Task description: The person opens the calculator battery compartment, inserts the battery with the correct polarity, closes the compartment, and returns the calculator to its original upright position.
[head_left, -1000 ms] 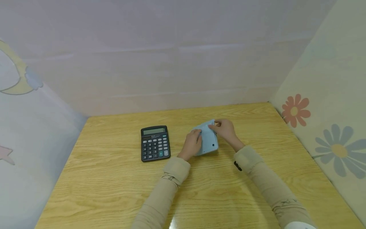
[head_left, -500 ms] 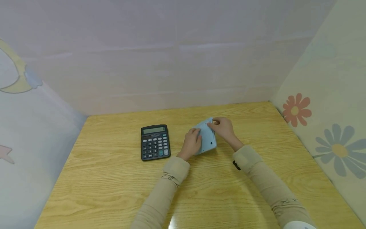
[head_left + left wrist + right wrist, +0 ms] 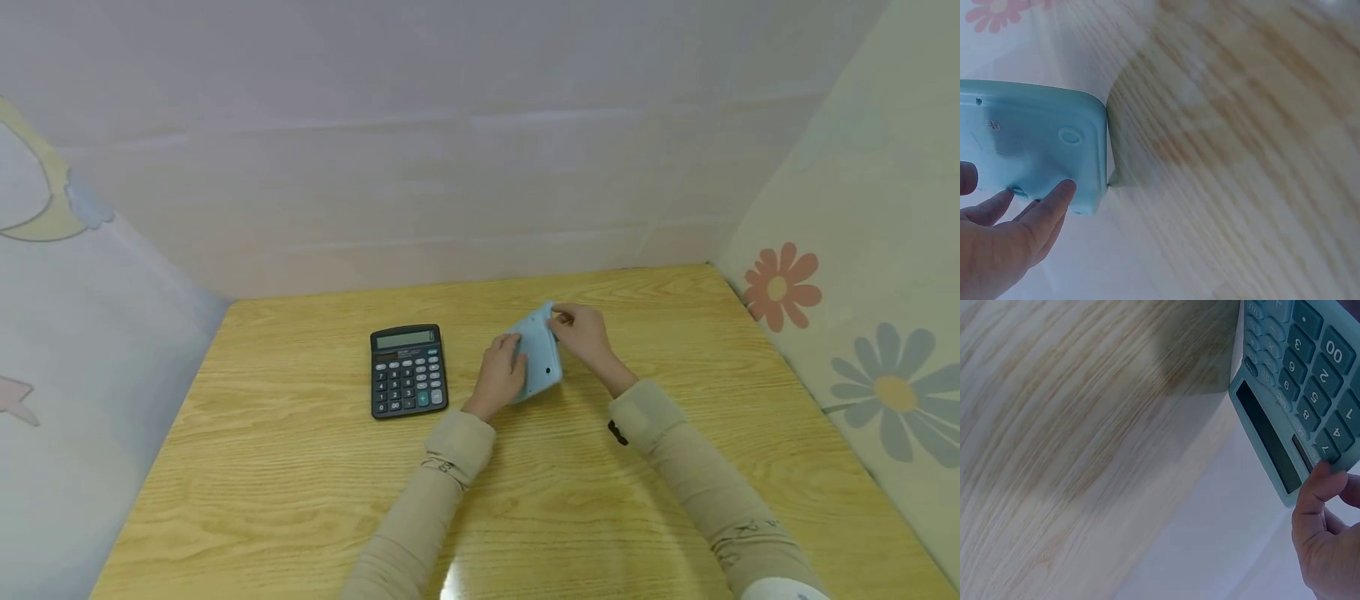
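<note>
A light blue calculator (image 3: 538, 357) is held tilted up near the middle of the table, its back towards the head view. My left hand (image 3: 498, 377) holds its left edge; in the left wrist view, fingertips (image 3: 1065, 189) lie on the back (image 3: 1035, 137), which has a small sticker and round feet. My right hand (image 3: 588, 337) pinches the upper right edge. From the right wrist, the dark keys and long display (image 3: 1269, 437) of the calculator show, with a fingertip beside the 7 key. One corner comes down right at the tabletop.
A black desk calculator (image 3: 408, 371) lies face up to the left of my hands on the wood-grain table (image 3: 300, 492). A pale wall (image 3: 465, 183) stands behind, and flower-patterned panelling (image 3: 892, 392) rises on the right. A small black item (image 3: 617, 432) shows at my right cuff.
The light blue calculator has tipped more steeply and turned slightly, shifting a little left and away with both hands on it. The black calculator stays where it was.
</note>
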The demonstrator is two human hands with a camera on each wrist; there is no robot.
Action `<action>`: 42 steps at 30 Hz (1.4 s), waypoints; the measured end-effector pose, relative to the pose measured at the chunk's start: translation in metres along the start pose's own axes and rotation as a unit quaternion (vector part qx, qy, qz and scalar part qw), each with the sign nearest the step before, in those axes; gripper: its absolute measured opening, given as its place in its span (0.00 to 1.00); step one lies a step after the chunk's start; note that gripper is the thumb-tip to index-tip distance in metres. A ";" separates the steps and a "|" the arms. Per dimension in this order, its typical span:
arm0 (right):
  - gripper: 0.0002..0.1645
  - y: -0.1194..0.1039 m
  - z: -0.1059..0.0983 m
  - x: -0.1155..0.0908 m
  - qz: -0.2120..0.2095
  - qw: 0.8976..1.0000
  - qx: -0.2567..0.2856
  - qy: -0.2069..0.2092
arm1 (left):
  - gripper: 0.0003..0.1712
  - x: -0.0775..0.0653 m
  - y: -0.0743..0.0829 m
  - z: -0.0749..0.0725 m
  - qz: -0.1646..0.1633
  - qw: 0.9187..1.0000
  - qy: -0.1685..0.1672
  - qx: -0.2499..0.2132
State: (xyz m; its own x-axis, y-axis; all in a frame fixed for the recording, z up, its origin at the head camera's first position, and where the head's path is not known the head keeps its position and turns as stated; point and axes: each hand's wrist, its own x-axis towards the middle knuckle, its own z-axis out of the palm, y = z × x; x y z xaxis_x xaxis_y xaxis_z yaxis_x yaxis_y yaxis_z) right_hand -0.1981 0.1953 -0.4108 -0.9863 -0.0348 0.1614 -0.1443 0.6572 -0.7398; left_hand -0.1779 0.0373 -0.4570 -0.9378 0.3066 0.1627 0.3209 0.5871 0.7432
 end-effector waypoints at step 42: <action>0.21 -0.010 0.024 0.006 0.050 0.988 0.144 -0.004 | 0.24 -0.006 -0.005 -0.008 -0.046 0.994 0.034 -0.090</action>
State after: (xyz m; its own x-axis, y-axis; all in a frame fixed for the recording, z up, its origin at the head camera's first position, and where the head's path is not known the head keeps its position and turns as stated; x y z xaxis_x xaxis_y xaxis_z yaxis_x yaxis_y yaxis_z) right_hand -0.2049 0.1707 -0.4183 -0.9972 0.0117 0.0739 -0.0624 0.4155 -0.9075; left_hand -0.1753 0.0265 -0.4564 -0.9710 0.2023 0.1275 0.2099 0.4655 0.8598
